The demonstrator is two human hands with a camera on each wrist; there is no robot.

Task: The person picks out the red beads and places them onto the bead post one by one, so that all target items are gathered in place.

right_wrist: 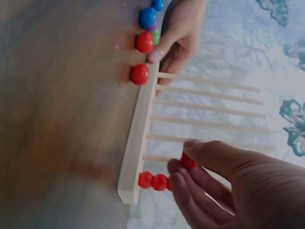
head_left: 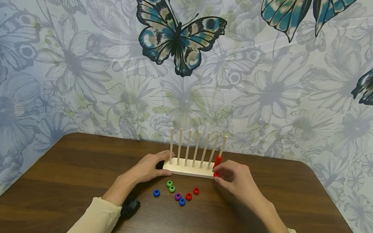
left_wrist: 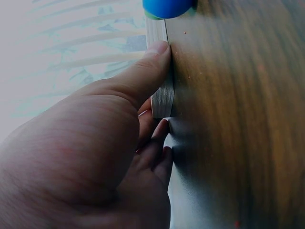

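A pale wooden peg stand with a row of several upright dowels stands on the table. My left hand grips its left end, thumb along the front edge and fingers behind. On the rightmost dowel several red beads are stacked, partly hidden by my right hand. In the right wrist view, thumb and fingers of that hand pinch a red bead beside the stack. Loose in front of the stand lie two red beads, two green beads, two blue beads and a purple bead.
The brown wooden table reaches back to a wall covering printed with butterflies and flowers. Black devices sit at both wrists, by the light sleeves.
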